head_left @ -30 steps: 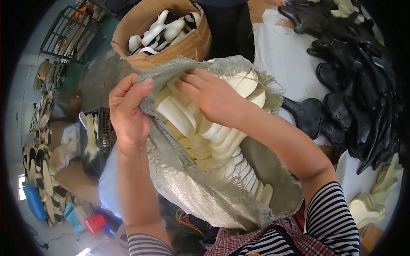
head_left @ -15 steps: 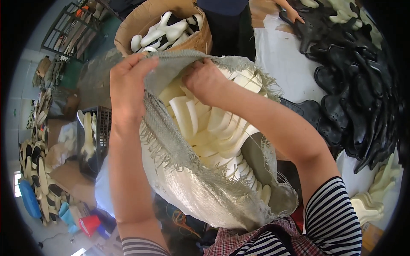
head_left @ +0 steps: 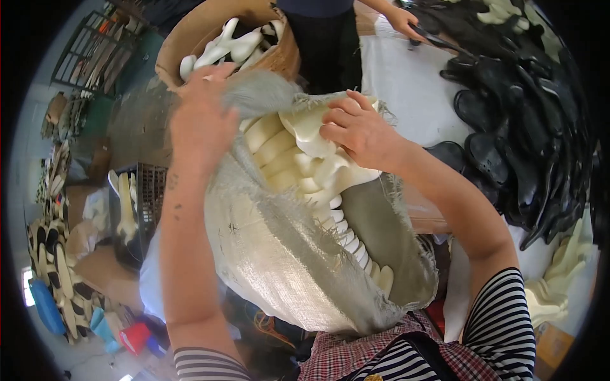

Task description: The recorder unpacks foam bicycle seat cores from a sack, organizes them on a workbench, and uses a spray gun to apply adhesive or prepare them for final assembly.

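- Tabletop (head_left: 406,89), white, upper right: far-right side loaded w/ a pile of black soles (head_left: 527,127); bare white strip runs along its near-left edge, just beyond the sack mouth. Only open room for setting parts down, in my judgement.
- Woven sack (head_left: 273,254), grey-white, frayed rim, held against the person's front at centre frame; mouth tilted up toward the tabletop's near edge. Holds a nested row of cream insoles (head_left: 305,171) running from the mouth down to the lower rim.
- Brown basket (head_left: 190,44), upper left, beyond the sack; cream shoe-shaped pieces inside. Close to the left hand, so little clearance that side.
- Left hand (head_left: 203,120): closed on the sack's upper-left rim, bunching the cloth and pulling it back off the stack.
- Right hand (head_left: 359,130): fingers curled over the top cream insole at the mouth, gripping it; thumb side hidden, so can't tell how many pieces are pinched.
- Technique (judgement): keep the rim pulled taut and low so frayed threads don't snag; lift the top piece straight along the stack axis, not sideways, else the nested row may slump toward the lower rim.
- Another person's hand (head_left: 403,22) works at the tabletop's far edge; keep apart.
- Floor at left: cluttered w/ crate & soles; no room.
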`<state>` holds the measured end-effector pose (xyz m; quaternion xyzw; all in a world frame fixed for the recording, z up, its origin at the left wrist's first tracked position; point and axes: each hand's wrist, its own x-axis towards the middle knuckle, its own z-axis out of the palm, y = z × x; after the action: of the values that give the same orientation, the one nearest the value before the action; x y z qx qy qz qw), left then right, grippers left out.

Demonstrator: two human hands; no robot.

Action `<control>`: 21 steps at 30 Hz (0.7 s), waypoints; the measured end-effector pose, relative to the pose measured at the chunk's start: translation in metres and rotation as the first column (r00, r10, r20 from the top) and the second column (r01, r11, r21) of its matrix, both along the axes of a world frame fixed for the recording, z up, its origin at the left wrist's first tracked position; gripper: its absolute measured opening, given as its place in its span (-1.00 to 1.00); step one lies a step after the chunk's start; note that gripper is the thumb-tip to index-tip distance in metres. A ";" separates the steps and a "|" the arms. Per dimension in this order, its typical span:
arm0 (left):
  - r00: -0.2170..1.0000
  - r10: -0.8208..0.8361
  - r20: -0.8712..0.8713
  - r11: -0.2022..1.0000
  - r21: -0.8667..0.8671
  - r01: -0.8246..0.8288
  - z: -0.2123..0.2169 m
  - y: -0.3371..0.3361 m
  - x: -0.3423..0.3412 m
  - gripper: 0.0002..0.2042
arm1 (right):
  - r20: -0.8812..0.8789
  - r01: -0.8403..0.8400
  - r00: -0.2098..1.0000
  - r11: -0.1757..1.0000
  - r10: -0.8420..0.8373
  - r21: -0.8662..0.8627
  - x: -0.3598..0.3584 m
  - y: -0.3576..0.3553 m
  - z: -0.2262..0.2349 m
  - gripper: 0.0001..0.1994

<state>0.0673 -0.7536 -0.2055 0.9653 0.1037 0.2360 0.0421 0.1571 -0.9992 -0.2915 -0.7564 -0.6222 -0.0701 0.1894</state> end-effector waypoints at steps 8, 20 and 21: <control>0.764 -0.389 -0.515 0.884 0.024 0.467 -0.059 -0.046 0.025 -0.39 | -0.272 0.401 0.877 0.915 -0.396 -0.037 -0.010 -0.112 -0.038 -0.38; 0.403 -0.878 -0.257 0.474 -0.355 0.806 0.037 -0.073 0.087 -0.53 | -0.664 0.778 0.534 0.612 -0.524 0.143 -0.088 -0.137 -0.029 -0.56; 0.356 -0.808 -0.470 0.510 -0.253 0.822 0.012 -0.096 0.094 -0.54 | -0.614 0.693 0.629 0.703 -0.477 0.163 -0.081 -0.113 -0.041 -0.54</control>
<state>0.1616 -0.8495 -0.1938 0.9121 -0.3838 -0.0928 0.1101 0.0762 -1.1118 -0.3327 -0.8549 -0.2313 -0.0391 0.4627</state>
